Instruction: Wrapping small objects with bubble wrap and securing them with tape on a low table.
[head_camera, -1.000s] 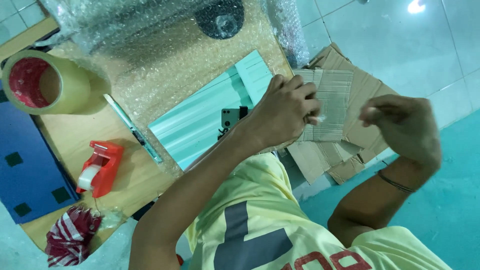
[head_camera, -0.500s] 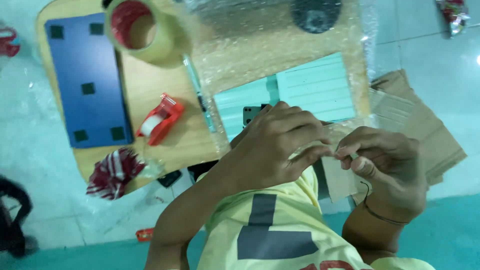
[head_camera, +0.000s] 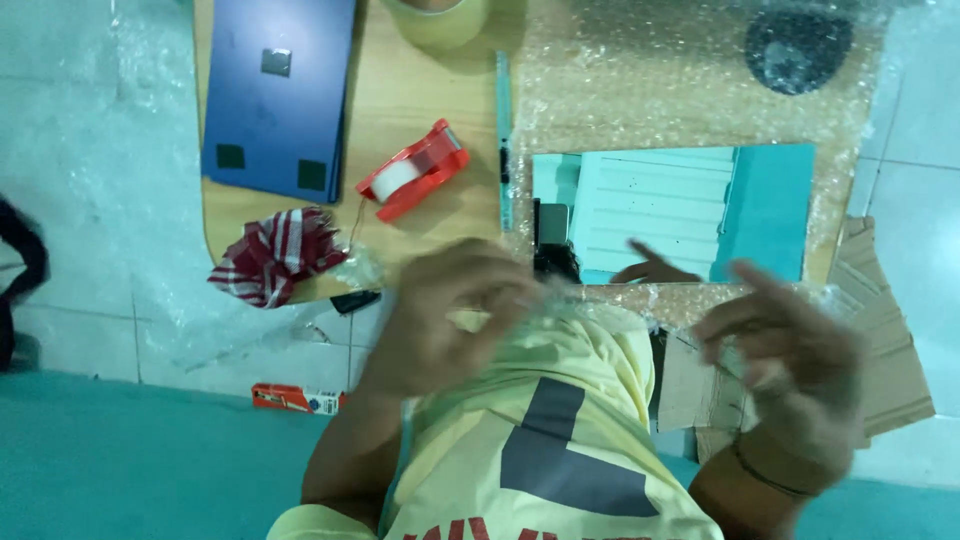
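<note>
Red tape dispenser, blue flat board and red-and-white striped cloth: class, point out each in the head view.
Red tape dispenser (head_camera: 415, 183), head view, white tape roll.
Blue flat board (head_camera: 280, 110), head view, bare middle.
Red-and-white striped cloth (head_camera: 275, 255), head view, crumpled centre.

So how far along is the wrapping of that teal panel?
Early, it seems. Done: the teal panel lies on a bubble wrap sheet. In hand: the left hand and right hand, blurred, handle a clear wrap piece. Left: the panel's top is uncovered; the red tape dispenser sits untouched.

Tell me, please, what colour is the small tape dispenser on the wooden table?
Red small tape dispenser, clearest in the head view.
</note>
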